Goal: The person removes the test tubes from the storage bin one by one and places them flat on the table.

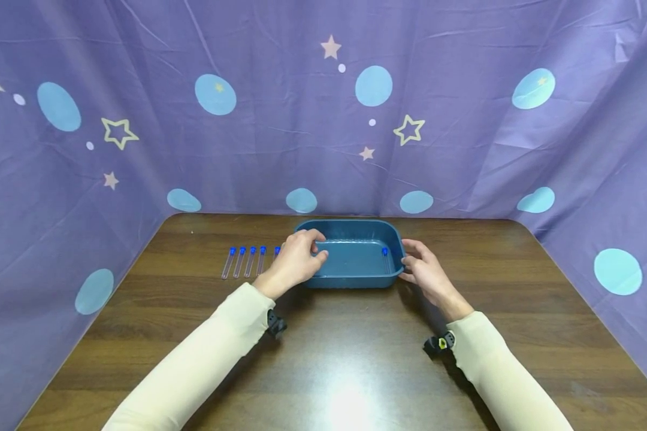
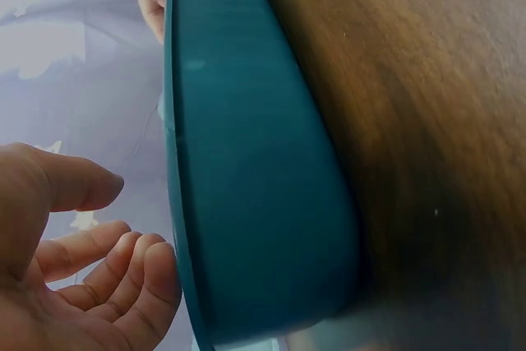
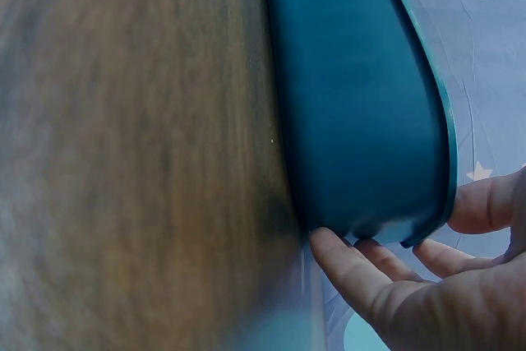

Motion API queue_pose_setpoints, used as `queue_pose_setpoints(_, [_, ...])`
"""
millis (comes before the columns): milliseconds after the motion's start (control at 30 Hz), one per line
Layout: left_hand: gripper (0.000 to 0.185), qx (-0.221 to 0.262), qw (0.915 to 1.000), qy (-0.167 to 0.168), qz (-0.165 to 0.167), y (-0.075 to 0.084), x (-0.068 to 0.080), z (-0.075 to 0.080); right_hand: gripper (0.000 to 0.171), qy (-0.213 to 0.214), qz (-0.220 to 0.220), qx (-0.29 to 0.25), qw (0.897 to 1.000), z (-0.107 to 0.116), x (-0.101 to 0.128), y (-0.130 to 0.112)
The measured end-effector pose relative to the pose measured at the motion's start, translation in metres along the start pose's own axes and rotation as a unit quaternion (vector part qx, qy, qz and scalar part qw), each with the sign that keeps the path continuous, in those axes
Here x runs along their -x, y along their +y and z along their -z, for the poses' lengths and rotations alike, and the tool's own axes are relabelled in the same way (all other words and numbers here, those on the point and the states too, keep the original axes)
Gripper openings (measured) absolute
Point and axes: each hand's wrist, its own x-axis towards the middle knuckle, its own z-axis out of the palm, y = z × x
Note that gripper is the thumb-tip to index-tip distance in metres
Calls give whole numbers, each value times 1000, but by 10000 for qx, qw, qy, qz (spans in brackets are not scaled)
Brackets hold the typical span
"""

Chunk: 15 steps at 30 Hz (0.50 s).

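A blue-green plastic basin (image 1: 350, 282) stands on the table. My right hand (image 1: 427, 272) holds its right end; in the right wrist view the thumb (image 3: 485, 205) is at the rim and the fingers lie along the outer wall. My left hand (image 1: 298, 257) hovers over the basin's left end, thumb and fingers apart and loosely bent, with nothing between them. One blue-capped test tube (image 1: 385, 252) lies inside the basin near its right wall. Left of the basin, several more capped test tubes (image 1: 239, 263) lie in a row, partly hidden by the left hand.
The wooden table (image 1: 356, 335) reaches back to a purple curtain (image 1: 302, 155) patterned with stars and ovals, which also runs along both sides. The basin and the row of tubes are toward the table's far edge.
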Motion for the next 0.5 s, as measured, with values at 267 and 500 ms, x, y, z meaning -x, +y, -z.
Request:
queue_pose_setpoints(267, [29, -92, 9999, -89, -49, 5, -4, -10, 50, 22, 23, 32, 10000, 0, 0, 0])
queue_pose_setpoints(500, [29, -126, 9998, -141, -82, 7, -11, -20, 50, 28, -22, -4, 10000, 0, 0, 1])
